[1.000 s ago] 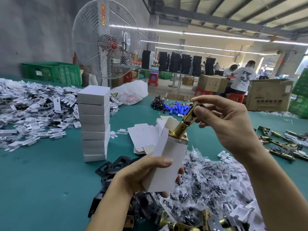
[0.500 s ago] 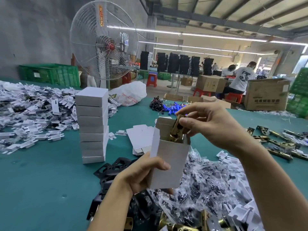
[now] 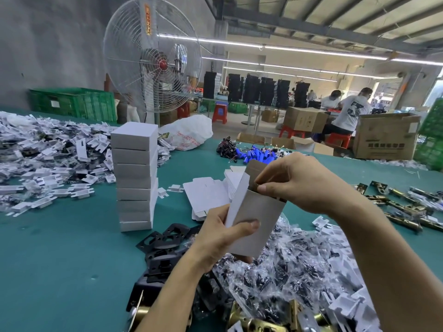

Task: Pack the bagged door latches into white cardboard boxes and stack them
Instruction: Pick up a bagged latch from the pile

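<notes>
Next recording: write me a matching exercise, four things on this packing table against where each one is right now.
Things: 1 open white box; 2 stack of closed white boxes; 3 flat box blanks; 4 brass latches.
Places: A on the table at far right; B gripped by the left hand; C upright, left of the blanks; D lying flat behind the held box.
Pairs: 1-B, 2-C, 3-D, 4-A.

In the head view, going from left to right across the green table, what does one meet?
Heap of white cardboard pieces, stack of white boxes, flat box blanks, open white box, loose brass latches.
</notes>
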`<state>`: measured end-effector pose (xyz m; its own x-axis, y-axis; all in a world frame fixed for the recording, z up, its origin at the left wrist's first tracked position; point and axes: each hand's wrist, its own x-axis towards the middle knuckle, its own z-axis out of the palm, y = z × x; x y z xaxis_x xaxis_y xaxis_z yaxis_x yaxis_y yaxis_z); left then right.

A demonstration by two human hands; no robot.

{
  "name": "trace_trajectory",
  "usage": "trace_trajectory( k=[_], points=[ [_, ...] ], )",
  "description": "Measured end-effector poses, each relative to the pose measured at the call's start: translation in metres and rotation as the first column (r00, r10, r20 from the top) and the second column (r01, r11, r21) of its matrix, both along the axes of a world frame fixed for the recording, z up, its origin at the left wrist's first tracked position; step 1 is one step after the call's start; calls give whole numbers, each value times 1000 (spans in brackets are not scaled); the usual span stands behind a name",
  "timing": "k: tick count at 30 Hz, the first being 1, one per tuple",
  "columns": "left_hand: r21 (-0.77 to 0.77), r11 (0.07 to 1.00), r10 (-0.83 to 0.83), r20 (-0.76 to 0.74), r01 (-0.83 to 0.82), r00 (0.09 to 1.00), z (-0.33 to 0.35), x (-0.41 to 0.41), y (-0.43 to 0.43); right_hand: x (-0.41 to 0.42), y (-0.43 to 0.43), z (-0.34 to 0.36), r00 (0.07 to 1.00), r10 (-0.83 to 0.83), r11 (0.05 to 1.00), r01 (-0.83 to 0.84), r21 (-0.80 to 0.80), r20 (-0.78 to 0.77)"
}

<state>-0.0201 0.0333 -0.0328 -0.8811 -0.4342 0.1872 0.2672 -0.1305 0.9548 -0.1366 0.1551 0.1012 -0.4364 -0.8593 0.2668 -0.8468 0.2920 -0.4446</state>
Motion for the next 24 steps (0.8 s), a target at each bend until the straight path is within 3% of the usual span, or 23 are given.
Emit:
trace_trajectory(
  k=[4,10,16,18,20,24],
  points=[
    [11,999,-41,-3,41,999,1,0,3,-4,3,6,995,-29,998,34,52,-94],
    [-8,997,-82,-44,81,996,5,4,2,-4,5,7,998,9,1000,-10,-6,-57],
    [6,999,-31,-76,31,997,6,4,2,-2,3,9,993,35,995,-24,95,-112],
    [19,1000,13,-98,-12,995,6,3,1,2,3,6,992,52,999,-51,16,-111],
    [50,999,23,-145,-15,989,7,3,-1,7,3,1,996,65,983,-76,-167,-68],
    [168,981,131,-217,-95,967,7,3,-6,9,4,-19,998,-65,846,50,-531,-9]
  ],
)
